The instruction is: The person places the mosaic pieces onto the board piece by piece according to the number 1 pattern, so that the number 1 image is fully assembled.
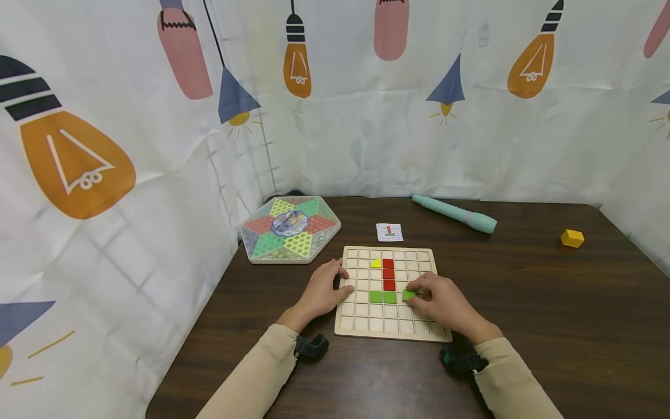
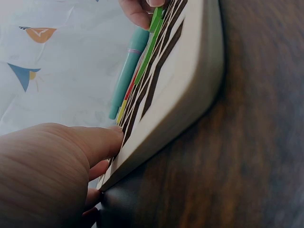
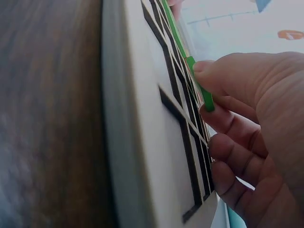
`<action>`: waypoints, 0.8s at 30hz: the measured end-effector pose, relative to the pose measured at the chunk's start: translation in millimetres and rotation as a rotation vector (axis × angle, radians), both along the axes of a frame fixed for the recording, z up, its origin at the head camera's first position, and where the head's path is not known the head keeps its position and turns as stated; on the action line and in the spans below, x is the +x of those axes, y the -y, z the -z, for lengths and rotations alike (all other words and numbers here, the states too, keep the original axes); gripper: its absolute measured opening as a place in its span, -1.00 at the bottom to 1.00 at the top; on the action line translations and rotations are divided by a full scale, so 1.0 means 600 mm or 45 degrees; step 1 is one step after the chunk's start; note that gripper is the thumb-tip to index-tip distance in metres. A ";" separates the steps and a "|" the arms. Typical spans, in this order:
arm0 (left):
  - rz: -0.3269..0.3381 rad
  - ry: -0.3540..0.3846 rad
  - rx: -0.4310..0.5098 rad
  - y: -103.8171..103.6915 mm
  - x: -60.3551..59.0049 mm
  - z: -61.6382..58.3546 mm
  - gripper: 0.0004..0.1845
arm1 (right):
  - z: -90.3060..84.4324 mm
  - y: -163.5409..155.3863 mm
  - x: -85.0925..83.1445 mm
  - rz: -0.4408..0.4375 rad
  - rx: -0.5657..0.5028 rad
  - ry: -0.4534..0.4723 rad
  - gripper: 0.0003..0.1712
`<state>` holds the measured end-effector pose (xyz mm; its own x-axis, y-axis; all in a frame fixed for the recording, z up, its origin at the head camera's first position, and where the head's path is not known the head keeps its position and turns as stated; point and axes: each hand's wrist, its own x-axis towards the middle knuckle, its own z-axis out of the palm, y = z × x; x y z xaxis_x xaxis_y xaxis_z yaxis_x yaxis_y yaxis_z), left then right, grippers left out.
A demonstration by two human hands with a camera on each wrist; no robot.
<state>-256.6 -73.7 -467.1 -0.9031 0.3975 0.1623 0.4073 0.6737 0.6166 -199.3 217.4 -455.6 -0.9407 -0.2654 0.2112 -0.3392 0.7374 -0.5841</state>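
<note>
A pale wooden grid board [image 1: 373, 323] lies on the dark table. Along its left edge, my left hand [image 1: 320, 289] holds it, the thumb [image 2: 102, 141] on the top face and the fingers at the rim. Between thumb and fingertips, my right hand [image 1: 445, 298] pinches a green square tile [image 3: 203, 90], tilted just above the board, right of two green tiles [image 1: 382, 297] in the grid. Above those stands a column of three red tiles [image 1: 388, 274], with a yellow tile [image 1: 376, 263] beside its top, one corner cut off.
Behind the board lies a small pattern card [image 1: 389, 232]. A hexagonal star-patterned game box [image 1: 290, 228] sits at the back left. Towards the back right are a mint-green cylindrical case [image 1: 455, 213] and a yellow block [image 1: 572, 238]. A printed white curtain [image 1: 356, 139] surrounds the table.
</note>
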 end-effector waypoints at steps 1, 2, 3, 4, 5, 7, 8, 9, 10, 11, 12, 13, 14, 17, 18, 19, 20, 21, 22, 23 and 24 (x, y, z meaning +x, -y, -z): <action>0.001 -0.002 0.001 0.000 0.000 0.000 -0.80 | 0.000 0.001 0.000 -0.002 0.001 0.003 -0.78; 0.001 -0.003 0.001 0.000 0.000 0.000 -0.80 | 0.000 0.001 0.000 -0.005 0.004 0.005 -0.78; 0.000 -0.002 0.000 0.000 0.000 0.000 -0.80 | 0.000 0.002 0.000 -0.006 0.006 0.008 -0.79; -0.001 -0.003 -0.001 0.000 -0.001 0.000 -0.80 | 0.000 0.002 0.001 -0.008 0.009 0.012 -0.79; -0.002 -0.002 -0.002 0.000 -0.001 0.000 -0.80 | 0.000 0.003 0.001 -0.009 0.016 0.015 -0.80; -0.005 -0.002 -0.002 -0.001 -0.001 -0.001 -0.80 | 0.000 0.003 0.001 -0.011 0.028 0.022 -0.80; -0.007 0.001 -0.002 0.000 -0.001 -0.001 -0.80 | 0.000 0.004 0.001 -0.010 0.029 0.027 -0.80; -0.009 0.003 0.000 0.000 -0.001 -0.001 -0.80 | 0.000 0.005 0.001 -0.010 0.033 0.033 -0.80; -0.010 0.006 -0.001 0.000 -0.001 -0.001 -0.80 | 0.001 0.005 0.001 -0.009 0.037 0.039 -0.80; -0.010 0.007 0.000 0.000 -0.001 -0.001 -0.80 | 0.001 0.006 0.001 -0.007 0.039 0.044 -0.80; -0.010 0.009 0.002 0.000 -0.001 -0.001 -0.79 | 0.001 0.007 0.001 -0.005 0.037 0.049 -0.80; -0.009 0.009 0.003 0.000 -0.001 -0.001 -0.79 | 0.001 0.008 0.001 -0.003 0.037 0.053 -0.79; -0.009 0.012 0.004 0.001 -0.001 -0.001 -0.79 | 0.001 0.008 0.001 -0.001 0.038 0.056 -0.79; -0.009 0.018 0.004 0.001 -0.001 -0.001 -0.79 | 0.001 0.010 0.001 0.004 0.043 0.056 -0.79; -0.009 0.019 0.005 0.001 -0.001 -0.001 -0.79 | 0.001 0.010 0.002 0.005 0.044 0.055 -0.79; -0.008 0.017 0.005 0.001 -0.001 -0.001 -0.80 | 0.002 0.010 0.002 0.005 0.046 0.054 -0.79; -0.008 0.017 0.005 0.001 0.000 -0.002 -0.80 | 0.002 0.010 0.002 0.006 0.046 0.053 -0.79; -0.008 0.015 0.005 0.001 0.000 -0.002 -0.80 | 0.002 0.010 0.002 0.006 0.048 0.050 -0.79; -0.007 0.012 0.006 0.000 0.000 -0.002 -0.80 | 0.002 0.010 0.002 0.007 0.047 0.050 -0.80; -0.006 0.010 0.006 0.000 0.000 -0.001 -0.80 | 0.002 0.010 0.003 0.007 0.047 0.048 -0.80; -0.004 0.007 0.005 0.000 0.000 -0.001 -0.80 | 0.003 0.010 0.003 0.008 0.048 0.048 -0.80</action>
<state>-256.5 -73.4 -466.3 -0.9052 0.3942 0.1587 0.4018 0.6723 0.6218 -197.6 211.4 -457.2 -0.9495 -0.2665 0.1658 -0.3128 0.7613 -0.5680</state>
